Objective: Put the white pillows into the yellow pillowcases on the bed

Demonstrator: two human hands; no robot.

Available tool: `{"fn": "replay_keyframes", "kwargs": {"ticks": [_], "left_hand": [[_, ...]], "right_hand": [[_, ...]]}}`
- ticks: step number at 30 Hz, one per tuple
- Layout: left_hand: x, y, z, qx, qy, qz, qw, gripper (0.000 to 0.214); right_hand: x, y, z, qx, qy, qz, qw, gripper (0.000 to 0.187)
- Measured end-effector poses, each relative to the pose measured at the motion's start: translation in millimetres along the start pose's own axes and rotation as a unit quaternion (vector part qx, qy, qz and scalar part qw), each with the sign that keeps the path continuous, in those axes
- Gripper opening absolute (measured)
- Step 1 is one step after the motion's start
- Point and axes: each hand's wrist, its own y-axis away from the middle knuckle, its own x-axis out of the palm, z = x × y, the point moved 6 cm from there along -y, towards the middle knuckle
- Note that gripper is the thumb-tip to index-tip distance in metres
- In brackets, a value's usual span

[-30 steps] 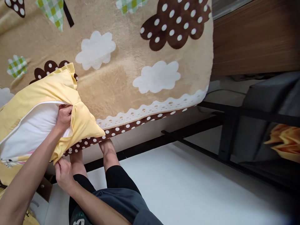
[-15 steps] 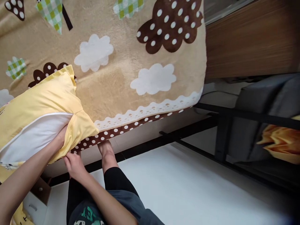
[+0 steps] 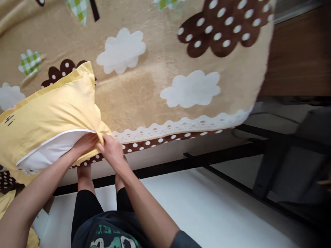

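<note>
A yellow pillowcase (image 3: 69, 103) lies at the bed's near edge, with a white pillow (image 3: 51, 151) showing through its long zippered opening. My left hand (image 3: 86, 143) reaches through that opening at its right end, between pillow and cloth; its fingertips are hidden under the fabric. Close beside it, my right hand (image 3: 112, 150) is closed on the pillowcase's right end from outside, bunching the cloth into folds. The far right corner of the case stands up from the blanket.
Under the pillow spreads a tan blanket (image 3: 131, 86) with cloud prints and a dotted brown border. A black metal frame (image 3: 222, 155) runs along the floor to the right. Wooden furniture (image 3: 297, 58) stands at the back right. More yellow cloth (image 3: 32, 237) shows at lower left.
My right hand has moved up and right, from the case's lower edge to its right end, gathering that end. My left hand stays inside the opening. The view has shifted.
</note>
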Motion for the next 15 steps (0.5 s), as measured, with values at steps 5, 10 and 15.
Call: {"fn": "replay_keyframes", "kwargs": {"ticks": [5, 10, 15], "left_hand": [[16.3, -2, -11, -0.009, -0.056, 0.033, 0.998, 0.04], [19.4, 6, -19, 0.042, -0.079, 0.052, 0.995, 0.046], [12.2, 15, -22, 0.095, 0.025, 0.044, 0.994, 0.039]], "right_hand": [[-31, 27, -18, 0.021, 0.05, 0.014, 0.998, 0.007], [-34, 33, -12, 0.015, 0.136, 0.066, 0.988, 0.01], [-46, 36, -2, -0.021, 0.122, 0.009, 0.992, 0.025]]}}
